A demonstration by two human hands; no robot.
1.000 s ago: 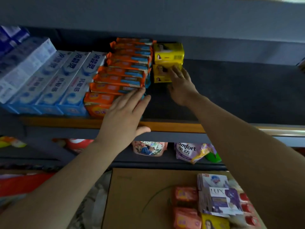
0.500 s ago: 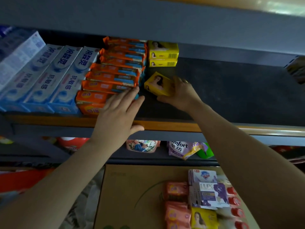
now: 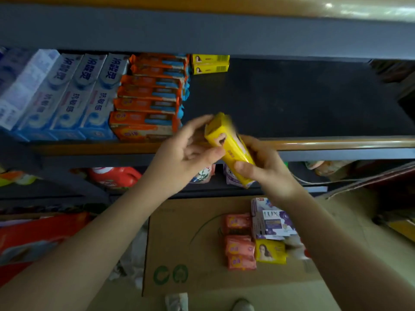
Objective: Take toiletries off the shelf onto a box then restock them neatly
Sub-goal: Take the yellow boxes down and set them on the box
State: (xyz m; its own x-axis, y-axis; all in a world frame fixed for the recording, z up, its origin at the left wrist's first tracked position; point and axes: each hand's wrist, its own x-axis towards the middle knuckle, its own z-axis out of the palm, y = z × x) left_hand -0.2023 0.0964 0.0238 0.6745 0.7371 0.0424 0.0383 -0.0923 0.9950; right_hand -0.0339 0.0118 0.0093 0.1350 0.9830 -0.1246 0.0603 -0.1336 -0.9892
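Four yellow soap boxes (image 3: 229,149), two hands (image 3: 186,153)

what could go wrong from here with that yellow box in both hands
1. The yellow soap box is held tilted in mid-air between the left hand and right hand, blurred with motion; a loose handover could drop it.
2. The brown cardboard box below already holds a crowded cluster around the purple LUX carton; setting it down carelessly may topple that pile.
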